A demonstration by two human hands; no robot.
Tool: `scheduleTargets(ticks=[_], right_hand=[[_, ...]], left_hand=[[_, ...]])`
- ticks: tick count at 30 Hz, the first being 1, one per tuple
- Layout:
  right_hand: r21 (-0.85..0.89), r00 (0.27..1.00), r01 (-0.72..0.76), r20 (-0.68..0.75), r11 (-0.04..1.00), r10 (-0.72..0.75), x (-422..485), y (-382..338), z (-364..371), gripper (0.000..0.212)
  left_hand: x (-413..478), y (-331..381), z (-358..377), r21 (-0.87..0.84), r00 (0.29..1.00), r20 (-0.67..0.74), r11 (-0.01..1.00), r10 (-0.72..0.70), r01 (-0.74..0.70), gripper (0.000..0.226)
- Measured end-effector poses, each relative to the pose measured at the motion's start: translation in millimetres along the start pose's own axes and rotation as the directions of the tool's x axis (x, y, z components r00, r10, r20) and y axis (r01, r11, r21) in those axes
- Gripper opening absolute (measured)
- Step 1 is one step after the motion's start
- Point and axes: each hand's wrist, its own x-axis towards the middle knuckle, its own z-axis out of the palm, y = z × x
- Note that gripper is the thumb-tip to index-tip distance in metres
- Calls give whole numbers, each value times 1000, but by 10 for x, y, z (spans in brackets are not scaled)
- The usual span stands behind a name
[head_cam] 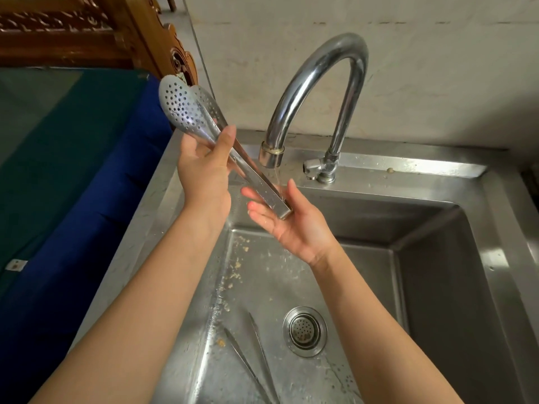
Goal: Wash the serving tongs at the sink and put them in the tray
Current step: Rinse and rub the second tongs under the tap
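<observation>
1 pair of perforated serving tongs (204, 132), frame centre-left, gripped mid-shaft by the left hand (204, 173). Hinge end rests on the flat, unclenched right hand (287, 218) under 1 running faucet (315, 91). 1 steel sink (437, 258), 1 drain strainer (304, 330).

One pair of serving tongs (198, 121), two hands, one faucet (320, 91), one sink (437, 287), one drain strainer (304, 330)

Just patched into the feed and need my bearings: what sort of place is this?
Most likely a kitchen or scullery wash station: a steel sink with food scraps, a running gooseneck tap, and perforated serving tongs held under it by the left hand and right hand.
</observation>
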Motion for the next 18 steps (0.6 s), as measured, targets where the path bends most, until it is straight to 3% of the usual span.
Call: scheduleTargets(ticks=[4, 7, 9, 11, 13, 16, 18], right_hand=[[-115, 998, 39, -38, 993, -44, -185, 26, -121, 46], [-340, 989, 82, -89, 937, -119, -327, 75, -197, 29], [-569, 969, 68, -157, 819, -189, -355, 104, -188, 21], [-750, 936, 8, -228, 661, -270, -354, 137, -141, 28], [-783, 918, -4, -250, 622, -309, -348, 157, -74, 43], [-752, 945, -7, -222, 660, -242, -371, 157, -29, 55], [-694, 976, -12, -164, 720, -142, -394, 154, -48, 53]], left_hand=[[-40, -178, 103, 28, 1000, -9, 999, -28, 29, 20], [-71, -369, 206, 193, 999, -15, 981, 31, -28, 19], [-74, -483, 283, 337, 995, 50, 937, 83, -95, 25], [-38, -573, 331, 426, 992, 123, 901, 35, -85, 55], [-1, -620, 333, 376, 986, 164, 926, -37, -28, 61], [-38, -651, 296, 108, 944, 230, 970, -236, 216, 21], [-92, -644, 254, -54, 873, 311, 910, -375, 410, 35]])
